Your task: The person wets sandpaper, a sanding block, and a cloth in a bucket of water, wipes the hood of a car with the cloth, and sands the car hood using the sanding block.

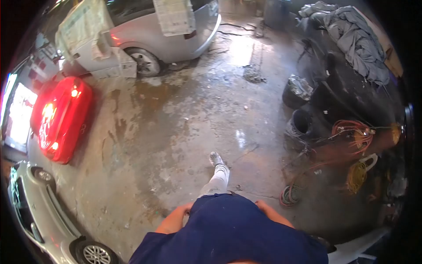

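Observation:
My left hand [187, 208] hangs beside my waist, mostly hidden by my dark blue shirt [228, 229]. On the other side, my right hand [260, 205] is also low against my body, its fingers out of sight behind the shirt. I cannot make out anything held in either one. One leg in a pale, stained trouser leg [216, 179] is stretched forward, with a spotted shoe [215, 158] on the concrete floor [176, 132].
Ahead left stands a silver van [176, 44] with masking paper [174, 17]. A glossy red car body part [66, 119] and a beige car [52, 211] are at left. Buckets [301, 122], coiled hoses [358, 176], a green-red coil [290, 195] and grey cloth [356, 39] lie right.

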`<action>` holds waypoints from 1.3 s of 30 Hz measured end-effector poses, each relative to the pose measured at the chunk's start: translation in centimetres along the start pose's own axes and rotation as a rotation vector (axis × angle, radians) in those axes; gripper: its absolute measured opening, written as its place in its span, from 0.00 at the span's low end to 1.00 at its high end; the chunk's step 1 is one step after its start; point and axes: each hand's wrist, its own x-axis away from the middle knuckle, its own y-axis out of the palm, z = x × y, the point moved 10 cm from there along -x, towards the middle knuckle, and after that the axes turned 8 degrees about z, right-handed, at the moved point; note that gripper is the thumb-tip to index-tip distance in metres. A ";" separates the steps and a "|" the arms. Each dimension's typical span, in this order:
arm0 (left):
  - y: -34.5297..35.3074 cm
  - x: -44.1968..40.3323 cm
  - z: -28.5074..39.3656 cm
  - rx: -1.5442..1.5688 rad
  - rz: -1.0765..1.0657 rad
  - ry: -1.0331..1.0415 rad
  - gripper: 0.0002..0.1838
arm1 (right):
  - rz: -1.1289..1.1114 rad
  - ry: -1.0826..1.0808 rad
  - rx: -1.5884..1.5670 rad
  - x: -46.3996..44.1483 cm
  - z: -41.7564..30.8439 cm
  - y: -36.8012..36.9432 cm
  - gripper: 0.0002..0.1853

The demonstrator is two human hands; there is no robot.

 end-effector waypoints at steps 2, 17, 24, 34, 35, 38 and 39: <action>-1.8 0.1 4.2 -0.149 -0.184 -0.110 0.24 | -0.041 0.020 -0.021 0.1 -1.0 -2.3 0.19; -13.0 -17.1 37.2 -0.091 -0.134 0.036 0.04 | 0.259 0.375 -0.729 -11.7 -2.6 -26.6 0.11; -8.6 -5.8 51.1 -0.097 -0.356 -0.027 0.16 | 0.182 -0.054 -0.053 -21.2 1.8 -26.4 0.20; -2.5 -6.1 58.5 1.099 -0.104 -0.097 0.19 | 0.043 -0.264 0.336 -41.8 -2.3 -53.6 0.16; -2.5 -6.3 60.6 1.135 -0.068 -0.110 0.19 | -0.086 0.006 -0.086 -50.3 5.5 -51.5 0.13; -2.9 -2.7 66.9 1.141 0.055 -0.039 0.20 | 0.036 -0.929 1.493 -48.8 -5.1 -58.1 0.08; -3.0 -2.0 68.6 1.196 0.054 -0.014 0.21 | 0.129 -0.673 0.998 -51.0 -6.3 -61.4 0.08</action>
